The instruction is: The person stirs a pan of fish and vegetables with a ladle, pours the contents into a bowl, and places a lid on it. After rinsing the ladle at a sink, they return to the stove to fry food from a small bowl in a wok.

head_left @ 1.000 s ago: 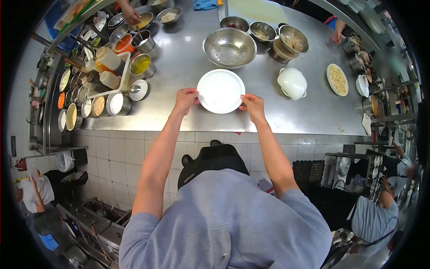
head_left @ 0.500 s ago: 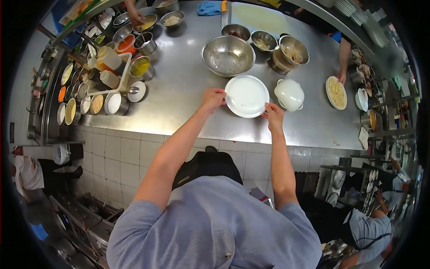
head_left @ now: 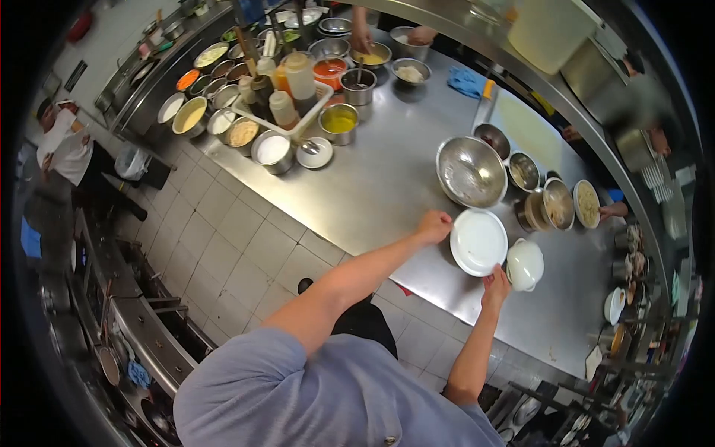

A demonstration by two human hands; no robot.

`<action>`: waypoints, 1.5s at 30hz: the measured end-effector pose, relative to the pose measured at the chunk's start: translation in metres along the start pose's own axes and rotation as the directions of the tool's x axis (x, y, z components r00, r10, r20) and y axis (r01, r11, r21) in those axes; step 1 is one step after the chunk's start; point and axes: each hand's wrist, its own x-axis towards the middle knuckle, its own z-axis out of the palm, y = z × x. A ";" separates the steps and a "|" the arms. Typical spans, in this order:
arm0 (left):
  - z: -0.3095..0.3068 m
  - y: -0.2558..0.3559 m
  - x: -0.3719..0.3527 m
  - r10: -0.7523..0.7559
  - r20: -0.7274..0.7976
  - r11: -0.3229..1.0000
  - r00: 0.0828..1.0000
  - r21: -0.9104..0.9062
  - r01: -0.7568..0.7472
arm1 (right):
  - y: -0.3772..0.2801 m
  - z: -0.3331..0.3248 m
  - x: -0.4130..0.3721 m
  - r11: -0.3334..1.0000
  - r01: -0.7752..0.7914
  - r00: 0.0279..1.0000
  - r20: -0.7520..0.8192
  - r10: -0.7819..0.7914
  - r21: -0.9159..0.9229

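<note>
A round white plate (head_left: 479, 243) is between my hands at the near side of the steel table. My left hand (head_left: 433, 226) is closed, its curled fingertips at the plate's left rim. At the lower right rim, my right hand (head_left: 497, 287) pinches the plate between thumb and fingers. Just right of the plate stands a rounded white dish with small side handles (head_left: 526, 264). Behind the plate sits a large steel mixing bowl (head_left: 471, 171), wet inside. Smaller bowls are beside it, one with dark contents (head_left: 492, 139) and another with pale pieces (head_left: 558, 203).
Another person's hand (head_left: 614, 210) holds an oval dish of pale food (head_left: 586, 203). More hands (head_left: 362, 37) work over bowls at the far side. Squeeze bottles (head_left: 299, 74) and containers crowd the left end. A blue cloth (head_left: 467, 81) lies near a pale cutting board (head_left: 527, 128).
My view has turned left, so the table appears tilted. My hands stay at the plate. The other person's oval dish has moved away from me, toward the far side beside the bowls.
</note>
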 end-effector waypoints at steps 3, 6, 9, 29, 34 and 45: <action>-0.051 0.010 -0.042 0.129 0.031 0.990 0.991 -0.062 -0.127 | -0.007 0.018 -0.040 0.998 0.049 0.977 -0.206 -0.056 -0.038; -0.144 0.002 -0.112 0.052 0.101 0.980 0.994 -0.198 -0.031 | 0.009 0.032 -0.077 0.969 0.215 0.928 -0.283 -0.242 -0.124; -0.244 -0.056 -0.191 -0.127 -0.003 0.979 0.992 -0.158 0.125 | 0.029 0.072 -0.113 0.921 0.352 0.919 -0.127 -0.374 -0.164; -0.510 -0.264 -0.520 -0.557 -0.388 0.822 0.734 -0.133 0.553 | 0.291 0.458 -0.371 0.007 0.896 0.244 0.504 0.828 -0.445; -0.541 -0.283 -0.562 -0.641 -0.213 0.725 0.737 -0.481 0.492 | 0.256 0.560 -0.443 -0.240 0.820 0.304 0.041 0.952 -0.519; -0.557 -0.442 -0.608 -0.828 -0.550 0.515 -0.112 -0.824 0.237 | 0.406 0.722 -0.389 -0.023 0.820 0.216 0.272 0.938 -0.573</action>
